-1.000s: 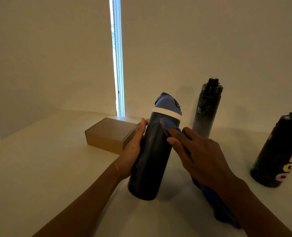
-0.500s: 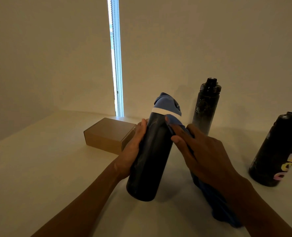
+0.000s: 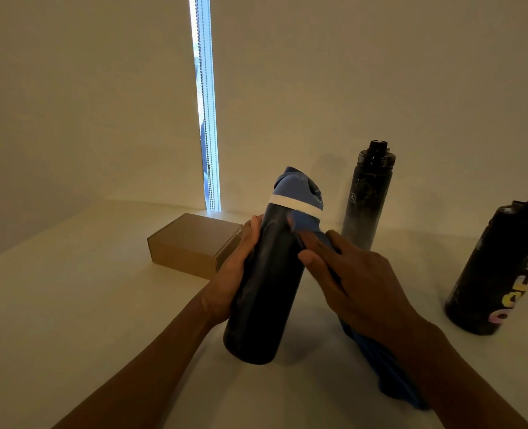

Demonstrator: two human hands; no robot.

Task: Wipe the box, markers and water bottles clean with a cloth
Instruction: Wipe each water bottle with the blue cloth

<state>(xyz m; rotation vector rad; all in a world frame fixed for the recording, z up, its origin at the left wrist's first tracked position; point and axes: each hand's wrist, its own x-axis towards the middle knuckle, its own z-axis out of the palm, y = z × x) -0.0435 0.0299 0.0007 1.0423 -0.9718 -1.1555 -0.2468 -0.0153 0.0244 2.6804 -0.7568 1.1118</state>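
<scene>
My left hand [image 3: 234, 270] grips a dark navy water bottle [image 3: 265, 292] with a blue lid and white band, tilted toward the right above the table. My right hand [image 3: 349, 280] holds a blue cloth [image 3: 380, 373] and presses its upper end against the bottle's right side just under the white band. The rest of the cloth hangs down under my right wrist. A brown cardboard box [image 3: 191, 243] lies behind my left hand. A tall black bottle [image 3: 369, 196] stands upright behind my right hand. A black bottle with coloured letters [image 3: 504, 267] stands at the right edge. No markers are in view.
Everything sits on a pale table [image 3: 70, 305] that meets a plain wall. A narrow bright window gap with a bead chain [image 3: 207, 103] runs down the wall behind the box.
My right hand with the cloth slid up the bottle's side to just under the white band. The bottle stays tilted in my left hand.
</scene>
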